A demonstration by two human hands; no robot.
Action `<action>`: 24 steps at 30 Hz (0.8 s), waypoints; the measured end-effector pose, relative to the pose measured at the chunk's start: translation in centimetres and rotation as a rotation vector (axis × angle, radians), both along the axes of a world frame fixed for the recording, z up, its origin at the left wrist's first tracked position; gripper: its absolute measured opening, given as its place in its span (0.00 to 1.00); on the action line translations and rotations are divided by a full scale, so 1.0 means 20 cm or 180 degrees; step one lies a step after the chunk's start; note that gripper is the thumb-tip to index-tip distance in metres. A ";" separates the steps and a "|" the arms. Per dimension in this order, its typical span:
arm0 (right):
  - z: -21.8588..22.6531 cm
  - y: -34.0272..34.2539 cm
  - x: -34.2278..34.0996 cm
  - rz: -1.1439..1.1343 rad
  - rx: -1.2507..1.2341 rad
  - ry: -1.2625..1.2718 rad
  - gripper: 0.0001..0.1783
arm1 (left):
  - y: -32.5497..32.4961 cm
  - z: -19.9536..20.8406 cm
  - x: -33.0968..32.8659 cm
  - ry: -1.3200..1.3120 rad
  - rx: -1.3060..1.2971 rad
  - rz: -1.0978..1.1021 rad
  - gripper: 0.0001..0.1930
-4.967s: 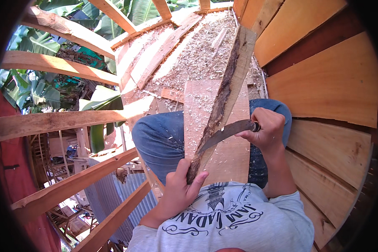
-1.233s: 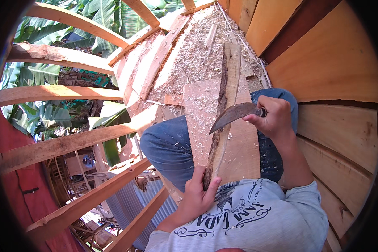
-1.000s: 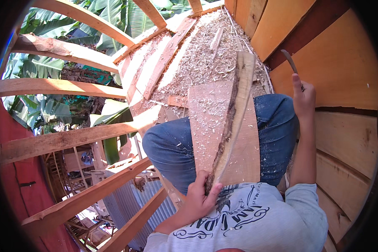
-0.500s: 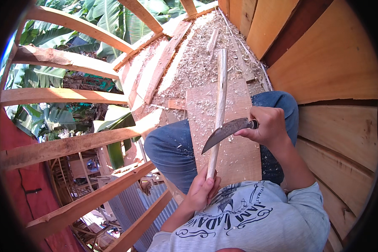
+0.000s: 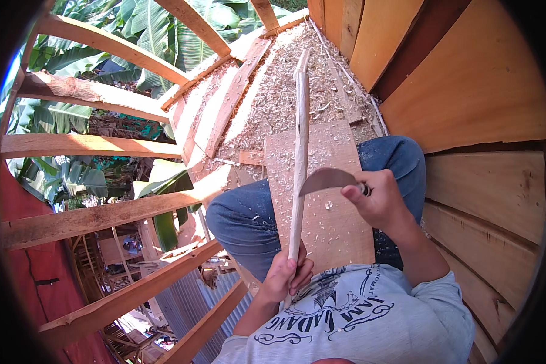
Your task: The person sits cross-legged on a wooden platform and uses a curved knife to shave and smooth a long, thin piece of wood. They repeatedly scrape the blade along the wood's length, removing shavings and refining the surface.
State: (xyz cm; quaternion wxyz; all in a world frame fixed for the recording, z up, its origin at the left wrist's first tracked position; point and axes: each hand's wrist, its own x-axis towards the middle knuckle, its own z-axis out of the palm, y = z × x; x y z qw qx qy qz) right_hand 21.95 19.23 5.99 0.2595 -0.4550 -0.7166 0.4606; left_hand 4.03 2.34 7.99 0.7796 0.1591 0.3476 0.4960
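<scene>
My left hand (image 5: 290, 274) is closed round the lower end of a long, pale, peeled wooden stick (image 5: 301, 142), which points away from me over my lap. In my right hand (image 5: 379, 197) is the dark handle of a knife with a broad curved blade (image 5: 327, 181). The blade's tip end reaches the right side of the stick, near its middle; whether it touches I cannot tell. Under both lies a flat wooden board (image 5: 340, 230) across my thighs, with shavings scattered on it. Most of the knife's handle is hidden by my fingers.
Wood shavings (image 5: 279, 91) cover the plank floor ahead, with a loose plank (image 5: 239, 97) among them. A plank wall (image 5: 485, 194) stands close on my right. Spaced wooden bars (image 5: 97, 142) run along my left, with banana leaves and corrugated metal sheets (image 5: 191, 303) beyond.
The stick has shifted left and stands more upright in view. The knife blade has swung from lying across the stick to its right side, its tip turned upward and left.
</scene>
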 end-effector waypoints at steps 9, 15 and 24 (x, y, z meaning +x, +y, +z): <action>-0.07 0.08 -0.04 0.0038 0.1758 -0.0490 0.39 | -0.02 0.02 0.02 -0.0038 -0.0075 -0.0059 0.20; -0.12 0.14 -0.05 0.0074 0.1894 -0.0655 0.39 | 0.00 0.02 0.02 -0.0003 -0.0148 -0.0039 0.20; -0.24 0.20 -0.08 -0.0504 0.1372 -0.0567 0.37 | -0.02 -0.04 -0.02 -0.0735 -0.0210 0.0004 0.20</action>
